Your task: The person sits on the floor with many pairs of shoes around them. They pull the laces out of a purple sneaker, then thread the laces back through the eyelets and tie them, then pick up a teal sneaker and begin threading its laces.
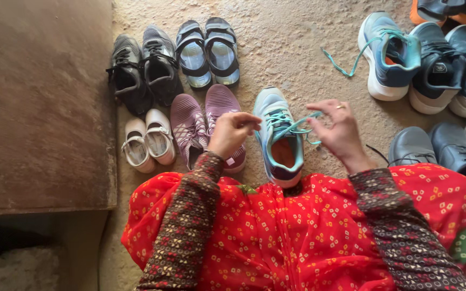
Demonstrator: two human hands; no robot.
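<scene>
A light blue sneaker (279, 137) with teal laces (292, 126) lies on the floor in front of my knees, toe pointing away. My left hand (233, 132) pinches one lace end at the shoe's left side. My right hand (338, 129), with a ring on one finger, holds the other lace end stretched out to the right. The matching light blue sneaker (388, 56) stands farther off at the upper right, its teal lace trailing loose on the floor.
Pink knit shoes (203, 121), small white shoes (148, 140), black sneakers (144, 67) and dark sandals (207, 51) line the left. Dark blue sneakers (451, 67) and grey ones (432, 148) stand right. A brown slab (41, 102) borders the left; red patterned cloth (297, 237) covers my lap.
</scene>
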